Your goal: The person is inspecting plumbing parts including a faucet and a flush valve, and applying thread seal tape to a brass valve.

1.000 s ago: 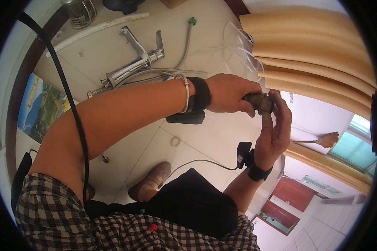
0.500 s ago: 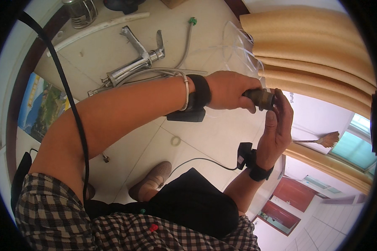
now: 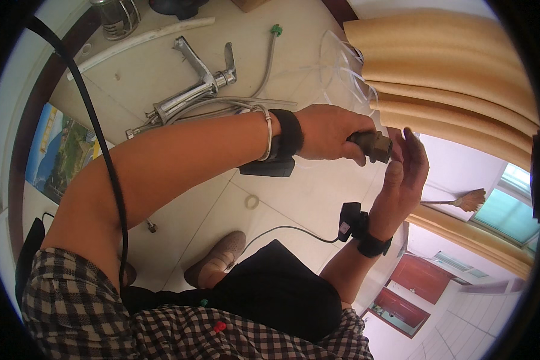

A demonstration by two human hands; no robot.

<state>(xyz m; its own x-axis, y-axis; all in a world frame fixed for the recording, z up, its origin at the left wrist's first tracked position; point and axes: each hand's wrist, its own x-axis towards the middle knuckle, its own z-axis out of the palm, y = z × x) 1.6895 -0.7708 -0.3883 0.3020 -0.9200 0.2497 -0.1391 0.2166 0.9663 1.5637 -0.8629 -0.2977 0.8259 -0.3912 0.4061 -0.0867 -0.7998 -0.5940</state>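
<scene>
A dark, brass-coloured pipe fitting (image 3: 379, 147) with a hexagonal collar is gripped at its left end by my left hand (image 3: 330, 133), thumb below and fingers wrapped over the top. Part of the fitting is hidden inside that grip. Just right of its free end is my right hand (image 3: 405, 177), thumb and fingers apart around the opening. I cannot tell whether a fingertip still touches it. Beyond my left forearm a chrome mixer tap (image 3: 192, 93) lies on its side on the tiles, its braided hoses (image 3: 222, 107) partly hidden behind the arm.
A white pipe (image 3: 138, 45) lies at the far left near a glass press jug (image 3: 117, 21). Clear tubing (image 3: 345, 72) is coiled beside the orange curtain (image 3: 438, 66). A picture sheet (image 3: 63, 153) lies left, and a ring (image 3: 251, 202) near my shoe (image 3: 219, 258). A black cable (image 3: 93, 120) crosses my left arm.
My right hand has drawn slightly away to the right, its fingers spreading, so more of the fitting's end shows. My left hand keeps its hold, and the fitting has turned a little.
</scene>
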